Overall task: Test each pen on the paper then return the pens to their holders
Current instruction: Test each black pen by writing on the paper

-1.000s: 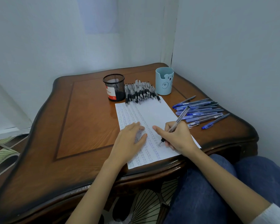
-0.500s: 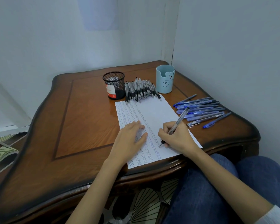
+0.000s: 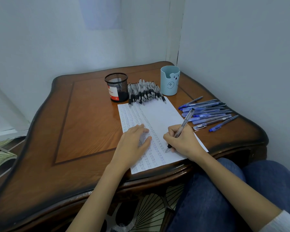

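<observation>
A white sheet of paper (image 3: 159, 117) covered with columns of small scribbles lies near the table's front edge. My right hand (image 3: 183, 142) grips a clear black-tipped pen (image 3: 184, 122) with its tip on the paper. My left hand (image 3: 134, 142) rests flat on the sheet, fingers spread. Several black pens (image 3: 145, 92) lie in a row behind the paper. Several blue pens (image 3: 208, 113) lie to the right of it. A black mesh holder (image 3: 117, 87) and a light blue bear holder (image 3: 169, 80) stand at the back.
The wooden table (image 3: 84, 124) sits in a corner, with walls close behind and to the right. My knees in blue jeans (image 3: 224, 190) are at the lower right. A patterned floor (image 3: 0, 158) shows to the left.
My right hand has shifted the pen tip slightly down the paper while writing. The left hand stays in place.
</observation>
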A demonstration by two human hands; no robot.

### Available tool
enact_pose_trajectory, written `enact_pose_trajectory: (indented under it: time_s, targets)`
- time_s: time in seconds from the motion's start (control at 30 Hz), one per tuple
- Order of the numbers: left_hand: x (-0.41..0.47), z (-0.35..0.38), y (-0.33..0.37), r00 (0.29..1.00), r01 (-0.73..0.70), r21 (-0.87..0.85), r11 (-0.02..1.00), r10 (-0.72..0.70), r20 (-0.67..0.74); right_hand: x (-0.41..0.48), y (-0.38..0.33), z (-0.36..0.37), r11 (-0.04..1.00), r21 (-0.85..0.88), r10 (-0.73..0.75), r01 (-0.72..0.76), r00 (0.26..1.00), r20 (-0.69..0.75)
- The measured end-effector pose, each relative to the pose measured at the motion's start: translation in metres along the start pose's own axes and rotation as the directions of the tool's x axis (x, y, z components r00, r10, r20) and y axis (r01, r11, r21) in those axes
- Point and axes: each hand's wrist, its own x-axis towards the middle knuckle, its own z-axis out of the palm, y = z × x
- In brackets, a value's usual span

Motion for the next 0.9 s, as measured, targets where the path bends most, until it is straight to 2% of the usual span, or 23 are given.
enact_pose_trajectory:
  time_s: [0.53,0.9]
  targets:
    - [-0.0005,-0.0014,0.0016,1.0,-0.016,0.006,1.0,0.017,-0.011,0.0012,0.0012,-0.0013,0.997,0.073,-0.013,0.015,1.0,-0.025]
    - [-0.0005,-0.0003,0.0011,1.0,0.003,-0.009,1.0,-0.003,-0.003,-0.0005,0.0002,0.0005,0.999,0.035,-0.035,0.035,0.999,-0.018]
